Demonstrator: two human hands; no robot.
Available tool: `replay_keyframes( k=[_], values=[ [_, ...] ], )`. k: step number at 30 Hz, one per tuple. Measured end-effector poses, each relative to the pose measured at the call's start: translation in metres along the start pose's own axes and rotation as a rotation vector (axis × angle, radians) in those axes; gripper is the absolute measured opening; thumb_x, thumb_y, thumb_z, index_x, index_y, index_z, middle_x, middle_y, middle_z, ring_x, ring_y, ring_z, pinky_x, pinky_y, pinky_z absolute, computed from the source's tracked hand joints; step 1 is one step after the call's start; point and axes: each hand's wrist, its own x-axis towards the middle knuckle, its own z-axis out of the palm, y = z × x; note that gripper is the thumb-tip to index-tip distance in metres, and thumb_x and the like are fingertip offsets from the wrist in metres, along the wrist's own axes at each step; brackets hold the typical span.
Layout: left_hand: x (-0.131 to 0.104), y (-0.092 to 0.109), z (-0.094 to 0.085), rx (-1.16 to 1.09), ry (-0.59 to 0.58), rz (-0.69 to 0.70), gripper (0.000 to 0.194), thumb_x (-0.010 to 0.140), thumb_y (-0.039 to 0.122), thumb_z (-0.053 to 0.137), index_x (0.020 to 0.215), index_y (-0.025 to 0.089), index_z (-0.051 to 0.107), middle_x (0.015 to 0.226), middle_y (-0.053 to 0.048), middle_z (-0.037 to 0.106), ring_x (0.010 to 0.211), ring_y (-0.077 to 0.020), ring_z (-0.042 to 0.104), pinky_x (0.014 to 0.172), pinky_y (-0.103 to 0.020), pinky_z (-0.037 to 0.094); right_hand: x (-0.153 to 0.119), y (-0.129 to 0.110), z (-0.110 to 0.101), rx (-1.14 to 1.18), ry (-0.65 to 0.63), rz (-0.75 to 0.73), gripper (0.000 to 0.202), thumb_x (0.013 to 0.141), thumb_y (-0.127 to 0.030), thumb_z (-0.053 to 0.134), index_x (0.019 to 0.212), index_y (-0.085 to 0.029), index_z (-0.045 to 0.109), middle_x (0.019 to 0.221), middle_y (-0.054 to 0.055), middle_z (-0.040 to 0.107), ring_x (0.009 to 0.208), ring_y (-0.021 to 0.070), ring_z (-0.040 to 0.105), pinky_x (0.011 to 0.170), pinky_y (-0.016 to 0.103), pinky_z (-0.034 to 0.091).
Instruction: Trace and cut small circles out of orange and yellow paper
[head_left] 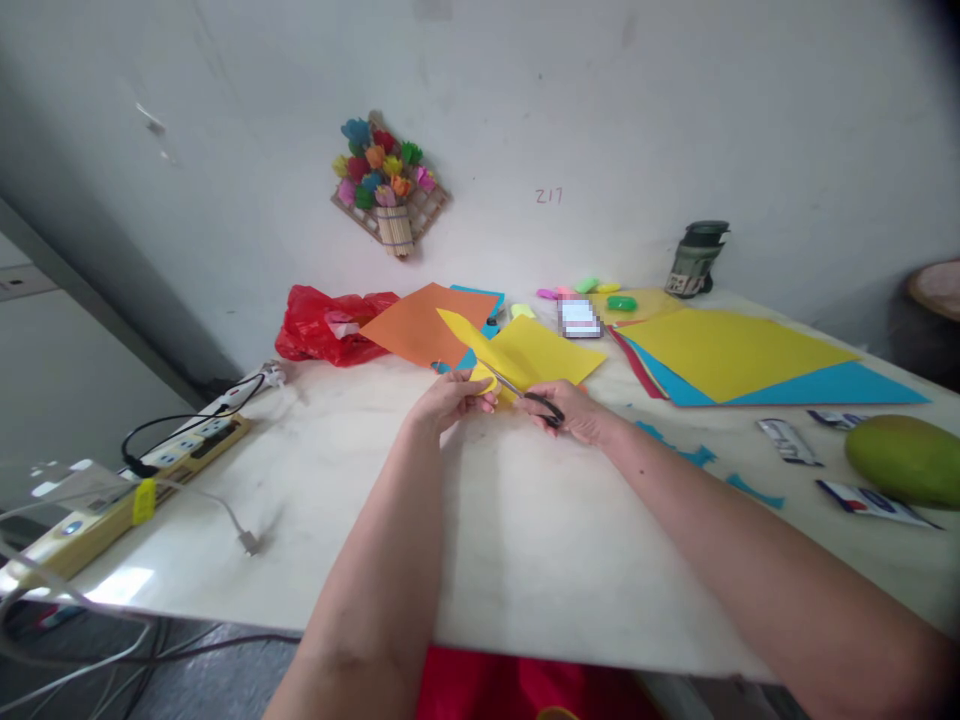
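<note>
At the far left, a long cream-yellow power strip (pixel 90 548) lies along the edge of the pale, smooth worktop (pixel 315 500), with a thin white cable ending in a small grey plug (pixel 248 543) beside it. Farther back sits a crumpled, shiny red plastic bag (pixel 311 332), and above it on the wall hangs a woven lattice decoration with multicoloured flowers (pixel 375 180). Next comes a flat orange sheet (pixel 427 325), partly over a blue sheet (pixel 484 297). Just in front, the left hand (pixel 448 400) is closed on the near-left part of a bright yellow sheet (pixel 559 350), whose left flap tilts up from the worktop. The right hand (pixel 576 408), apart from the left, is wrapped around the black handles of metal-bladed scissors (pixel 547 410); the blades point left against the yellow sheet, their spread too small to tell. Behind, a phone with a bright screen (pixel 579 318) lies flat. Rightward stand a dark green bottle (pixel 691 262), then layered yellow and blue sheets (pixel 735 350), small blue scraps (pixel 697 456) near the right forearm, white packets (pixel 789 443) and a large, oval green fruit (pixel 915 460).
</note>
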Motion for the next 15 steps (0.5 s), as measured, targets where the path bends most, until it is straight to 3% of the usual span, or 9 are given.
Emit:
replay_keyframes(
  k=[6,15],
  values=[
    [-0.0022,0.0041,0.0037,0.043,-0.046,-0.042,0.018,0.071,0.023,0.066,0.074,0.009,0.056,0.063,-0.006,0.064,0.052,-0.0103,0.06,0.055,-0.021,0.048,-0.0023,-0.0038,0.0007,-0.039,-0.02,0.017,0.033,0.068,-0.045,0.062,0.065,-0.014,0.05,0.044,-0.005,0.046,0.033,0.0034,0.037,0.03,0.016,0.023],
    [-0.0045,0.0072,0.0072,0.081,-0.086,-0.061,0.024,0.067,0.027,0.069,0.072,0.009,0.054,0.056,-0.004,0.062,0.046,-0.0094,0.057,0.045,-0.018,0.042,-0.0028,-0.0056,0.0006,-0.032,-0.047,0.04,0.029,0.066,-0.041,0.063,0.069,-0.015,0.053,0.044,-0.006,0.047,0.035,0.0037,0.036,0.033,0.016,0.03]
  ],
)
